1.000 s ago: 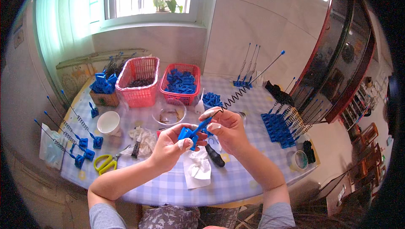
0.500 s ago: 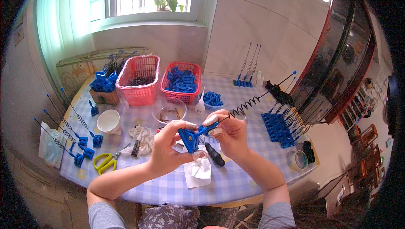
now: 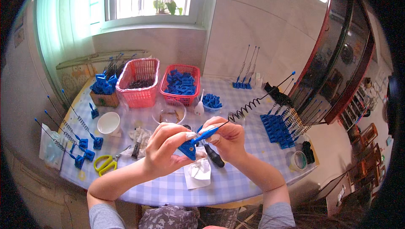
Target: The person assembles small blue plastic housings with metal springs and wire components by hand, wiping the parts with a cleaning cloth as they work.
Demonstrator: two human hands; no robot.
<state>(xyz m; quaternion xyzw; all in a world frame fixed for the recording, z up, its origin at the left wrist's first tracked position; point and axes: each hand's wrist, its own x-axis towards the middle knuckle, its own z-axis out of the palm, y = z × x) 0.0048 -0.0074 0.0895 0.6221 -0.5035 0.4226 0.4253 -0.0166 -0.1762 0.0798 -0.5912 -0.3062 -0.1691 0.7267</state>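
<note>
Over the middle of the table, I hold one blue plastic stand (image 3: 187, 149) with a wedge-shaped foot and a narrow stem. My left hand (image 3: 162, 148) is closed round the foot, its fingers on top and thumb below. At the stem, the fingers of my right hand (image 3: 228, 141) pinch the blue part. From there a black coiled wire (image 3: 247, 110) with a blue tip rises toward the far right. Below my hands lie a black-handled tool (image 3: 215, 156), whose other end is hidden, and a crumpled tissue (image 3: 197, 170) on white paper (image 3: 198, 182).
Yellow-green scissors (image 3: 105, 164) and a white cup (image 3: 109, 122) are on the left, near several wired blue stands (image 3: 87, 154). Two red baskets (image 3: 139, 97) stand at the back. Many assembled stands (image 3: 276, 130) crowd the right side, beside a small round tub (image 3: 298, 161).
The blue stand has turned in my grip, and its foot shows less of its broad face. My left fingers have moved up and over the foot. The wire's direction is nearly the same.
</note>
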